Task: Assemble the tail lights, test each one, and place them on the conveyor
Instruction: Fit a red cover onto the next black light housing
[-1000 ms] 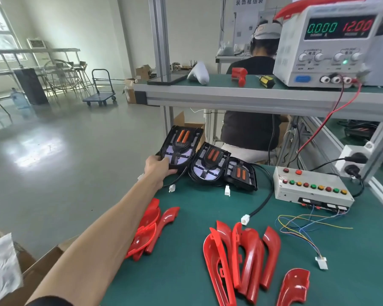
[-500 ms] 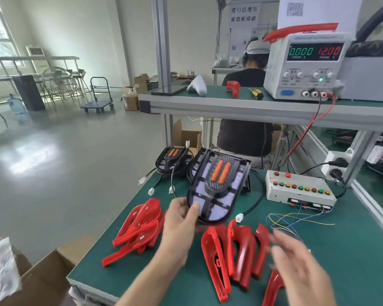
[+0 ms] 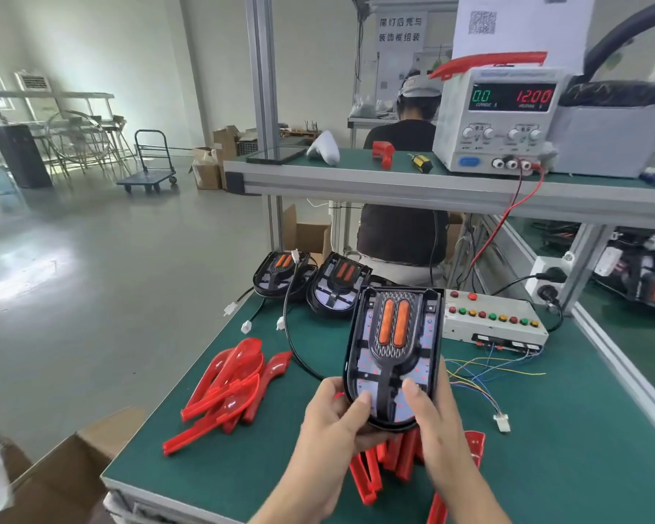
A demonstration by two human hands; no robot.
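1. Head view: both hands hold one black tail light housing up above the green tabletop, its rounded end toward the person and its two orange strips facing up.
2. The left hand grips the housing's lower left edge, thumb pressed on the pale inner panel, fingers curled beneath.
3. The right hand grips the lower right edge the same way — thumb on top, fingers wrapped under the rim.
4. Directly below the held housing lies a pile of red lenses, partly hidden by the wrists.
5. A second heap of red lenses lies to the left, near the tabletop's edge.
6. Two more black housings rest at the far edge of the tabletop, beyond the hands, with a black cable trailing toward the held one.
7. A button box sits to the right of the held housing, loose coloured wires running from it.
8. On the shelf above, a power supply shows 12.00 in red.
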